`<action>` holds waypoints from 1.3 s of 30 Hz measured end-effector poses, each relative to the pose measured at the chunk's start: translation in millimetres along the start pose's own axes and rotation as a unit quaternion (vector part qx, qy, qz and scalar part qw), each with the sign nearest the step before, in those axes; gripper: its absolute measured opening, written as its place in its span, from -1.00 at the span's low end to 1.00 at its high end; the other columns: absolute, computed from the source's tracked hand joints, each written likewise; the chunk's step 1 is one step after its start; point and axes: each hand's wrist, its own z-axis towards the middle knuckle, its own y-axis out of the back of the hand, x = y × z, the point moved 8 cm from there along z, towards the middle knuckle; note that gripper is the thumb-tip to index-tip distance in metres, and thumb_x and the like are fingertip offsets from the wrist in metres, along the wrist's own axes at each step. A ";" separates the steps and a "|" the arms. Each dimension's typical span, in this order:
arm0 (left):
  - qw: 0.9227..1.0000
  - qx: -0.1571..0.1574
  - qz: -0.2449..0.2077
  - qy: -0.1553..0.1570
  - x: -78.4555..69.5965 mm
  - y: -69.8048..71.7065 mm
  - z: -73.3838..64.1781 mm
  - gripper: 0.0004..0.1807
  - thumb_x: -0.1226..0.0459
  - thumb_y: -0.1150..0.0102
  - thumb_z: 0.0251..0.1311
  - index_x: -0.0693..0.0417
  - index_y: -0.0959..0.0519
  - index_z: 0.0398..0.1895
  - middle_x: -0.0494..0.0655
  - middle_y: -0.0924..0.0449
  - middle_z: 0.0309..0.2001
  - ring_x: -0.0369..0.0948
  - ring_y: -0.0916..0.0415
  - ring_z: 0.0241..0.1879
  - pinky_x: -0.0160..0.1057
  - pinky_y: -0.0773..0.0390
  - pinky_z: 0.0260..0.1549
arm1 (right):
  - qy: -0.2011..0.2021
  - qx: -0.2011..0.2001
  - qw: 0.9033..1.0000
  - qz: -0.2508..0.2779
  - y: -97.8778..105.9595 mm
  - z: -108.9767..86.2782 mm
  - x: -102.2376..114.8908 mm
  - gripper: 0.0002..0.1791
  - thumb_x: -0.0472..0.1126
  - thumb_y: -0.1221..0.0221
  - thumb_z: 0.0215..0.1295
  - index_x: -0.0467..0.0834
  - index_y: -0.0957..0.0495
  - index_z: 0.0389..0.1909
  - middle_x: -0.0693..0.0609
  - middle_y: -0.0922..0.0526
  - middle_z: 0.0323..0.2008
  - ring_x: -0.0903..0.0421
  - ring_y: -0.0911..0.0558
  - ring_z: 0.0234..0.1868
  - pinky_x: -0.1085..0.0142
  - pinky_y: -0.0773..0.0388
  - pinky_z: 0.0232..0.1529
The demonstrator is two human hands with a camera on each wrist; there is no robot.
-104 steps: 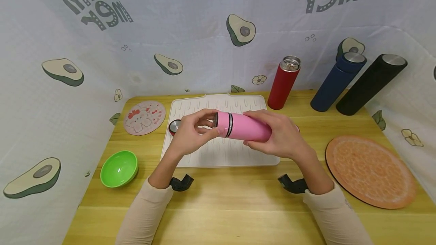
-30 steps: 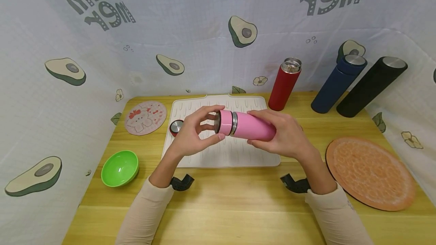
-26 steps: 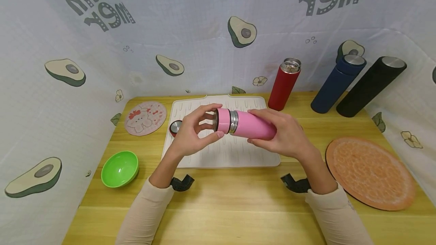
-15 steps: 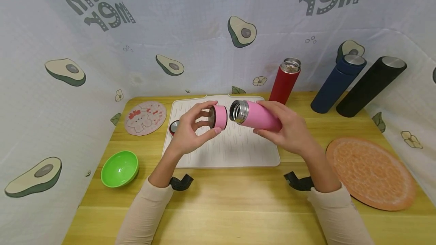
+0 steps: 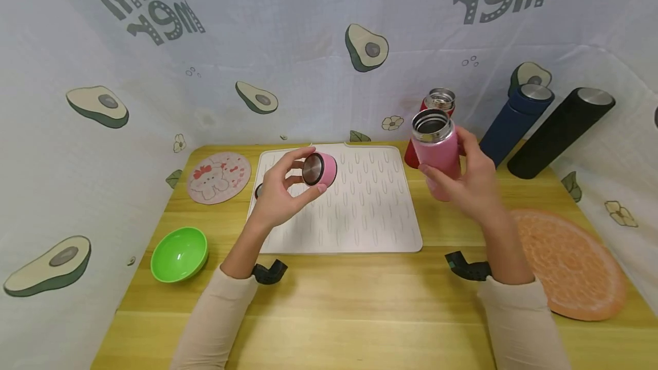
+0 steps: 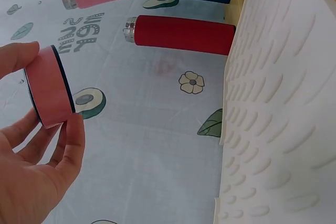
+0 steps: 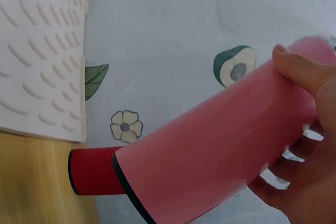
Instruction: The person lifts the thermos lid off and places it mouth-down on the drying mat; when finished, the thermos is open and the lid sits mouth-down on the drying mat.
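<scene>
In the head view my left hand (image 5: 277, 196) pinches a pink bottle cap (image 5: 328, 170) with a steel top between thumb and fingers, over the white mat. The left wrist view shows the same cap (image 6: 50, 87) from its pink side. On the right, my right hand (image 5: 475, 181) grips a pink thermos (image 5: 437, 156), its bare steel mouth facing up. Its dark-rimmed base points down toward the table in the right wrist view, where the thermos body (image 7: 220, 140) fills the palm. A capless red thermos (image 5: 413, 156) stands partly hidden behind it.
The white ribbed mat (image 5: 370, 210) lies mid-table, with another cap (image 5: 259, 190) mostly hidden behind my left hand. A green bowl (image 5: 180, 256) and round bunny coaster (image 5: 219, 178) are left. A blue thermos (image 5: 506, 124), black thermos (image 5: 560, 133) and orange round mat (image 5: 570, 267) are right.
The pink cap has come off the thermos. My right hand has carried the thermos right and turned it mouth up, before the red one. My left hand keeps the cap, shifted slightly left.
</scene>
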 end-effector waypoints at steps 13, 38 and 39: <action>0.987 -0.015 0.155 0.050 30.3 14.5 -7.9 -0.29 0.18 -0.49 0.14 -0.08 -0.49 0.40 -0.10 -0.58 0.23 -0.13 -0.51 0.12 0.02 -0.67 0.08 | -0.139 -0.085 0.983 0.089 24.2 20.6 -68.2 -0.14 -0.17 -0.37 0.33 0.33 -0.16 0.53 0.13 -0.32 0.50 -0.04 -0.33 0.49 -0.17 -0.29 0.51; 0.949 0.099 0.265 0.135 102.4 -11.1 -28.0 -0.27 0.35 -0.33 0.23 0.17 -0.36 0.50 0.20 -0.40 0.42 0.15 -0.38 0.41 0.09 -0.48 0.35 | -0.248 -0.128 0.948 0.152 9.7 60.0 -149.8 -0.18 -0.04 -0.27 0.42 0.30 -0.07 0.57 0.17 -0.23 0.58 0.14 -0.28 0.56 0.15 -0.19 0.60; 0.949 0.099 0.267 0.138 103.8 -11.6 -28.5 -0.27 0.35 -0.32 0.24 0.19 -0.35 0.50 0.21 -0.39 0.42 0.16 -0.39 0.40 0.08 -0.51 0.32 | -0.246 -0.129 0.948 0.153 8.7 60.6 -151.0 -0.18 -0.04 -0.27 0.42 0.28 -0.07 0.58 0.16 -0.22 0.58 0.14 -0.27 0.56 0.16 -0.19 0.60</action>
